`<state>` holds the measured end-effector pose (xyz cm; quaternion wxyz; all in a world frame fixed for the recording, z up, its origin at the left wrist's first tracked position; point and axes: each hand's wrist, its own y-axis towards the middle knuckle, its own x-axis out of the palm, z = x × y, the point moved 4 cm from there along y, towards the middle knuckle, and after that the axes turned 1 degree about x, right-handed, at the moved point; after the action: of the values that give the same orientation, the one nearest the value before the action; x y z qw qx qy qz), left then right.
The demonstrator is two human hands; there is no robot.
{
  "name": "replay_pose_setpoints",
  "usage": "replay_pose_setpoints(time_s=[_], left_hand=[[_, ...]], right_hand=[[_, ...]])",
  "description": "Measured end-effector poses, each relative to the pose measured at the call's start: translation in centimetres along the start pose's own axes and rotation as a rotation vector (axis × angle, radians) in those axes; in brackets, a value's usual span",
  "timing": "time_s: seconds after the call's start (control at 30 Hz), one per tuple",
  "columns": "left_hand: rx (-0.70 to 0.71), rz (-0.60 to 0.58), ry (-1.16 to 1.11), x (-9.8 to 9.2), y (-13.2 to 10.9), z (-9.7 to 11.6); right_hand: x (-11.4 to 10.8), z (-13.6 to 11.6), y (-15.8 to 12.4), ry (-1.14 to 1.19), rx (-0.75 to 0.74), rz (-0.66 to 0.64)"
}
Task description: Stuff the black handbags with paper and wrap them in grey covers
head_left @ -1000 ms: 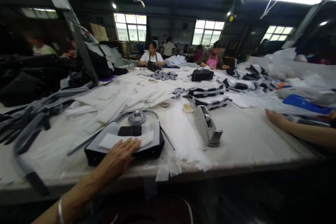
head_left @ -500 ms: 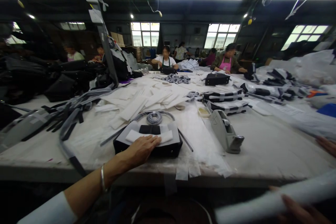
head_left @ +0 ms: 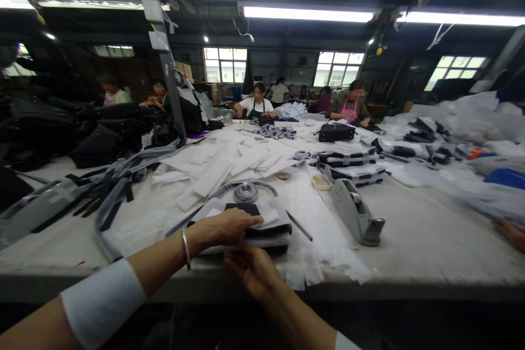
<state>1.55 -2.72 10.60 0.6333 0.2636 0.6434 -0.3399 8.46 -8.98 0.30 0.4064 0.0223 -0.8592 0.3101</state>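
Note:
In front of me a black bag (head_left: 268,234) lies flat on the table, with a grey cover and a white foam sheet (head_left: 270,217) on its upper face. My left hand (head_left: 234,226) holds the bag down from above, fingers bent and the index finger stretched over the sheet. Close below it, my right hand (head_left: 255,272) is at the bag's front edge, thumb up against a white sheet (head_left: 278,240) that runs along the front. Its other fingertips are partly hidden under that edge. A coiled grey-wrapped strap (head_left: 246,192) rests behind the bag.
A grey tape dispenser (head_left: 356,213) stands to the right, near a small yellowish dish (head_left: 321,181). Loose white sheets (head_left: 221,167) pile up beyond the bag. Wrapped straps (head_left: 109,219) lie left. Co-workers sit across the table; another person's hand (head_left: 511,232) shows at the right edge.
My right hand has come from the lower right, where it held a white sheet, to the bag's front edge. White sheet now shows along that front. My left hand's fingers have bent.

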Motion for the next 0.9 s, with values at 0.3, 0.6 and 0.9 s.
replay_pose_setpoints(time_s=[0.3, 0.6, 0.9], left_hand=[[-0.019, 0.065, -0.052, 0.7, -0.8, 0.8], [-0.251, 0.326, 0.021, 7.1, -1.5, 2.8], [-0.261, 0.765, 0.167, 9.9, -1.8, 3.0]], right_hand=[[-1.0, -0.7, 0.2, -0.274, 0.034, 0.042], [-2.7, -1.7, -0.4, -0.618, 0.045, -0.036], [-0.3, -14.7, -7.3, -1.576, -0.878, -0.059]])
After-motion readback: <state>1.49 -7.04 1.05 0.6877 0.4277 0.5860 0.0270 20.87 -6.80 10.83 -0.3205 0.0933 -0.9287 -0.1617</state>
